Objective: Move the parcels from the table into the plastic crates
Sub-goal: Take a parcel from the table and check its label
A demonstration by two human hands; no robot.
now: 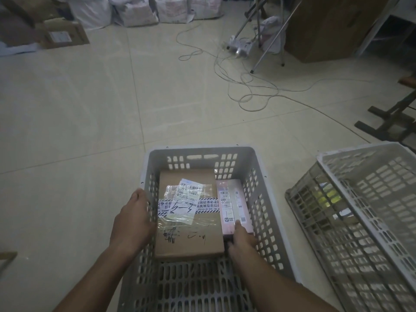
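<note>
Grey plastic crate sits on the tiled floor. Inside: a brown cardboard parcel lies flat, taped, with shipping labels on top. Just beside it, against the crate's right wall, a narrow pink parcel lies lengthwise. Right hand grips the near end of the pink parcel, fingers curled round it. Left hand holds the crate's left wall, fingers over the rim.

To the right, a second crate, tilted, seems to rest in another; something yellow-green shows through its slots, too dim to identify. Beyond: loose white cables, a metal stand, large cardboard box, white sacks along the far wall. Room dim; label text unreadable.
</note>
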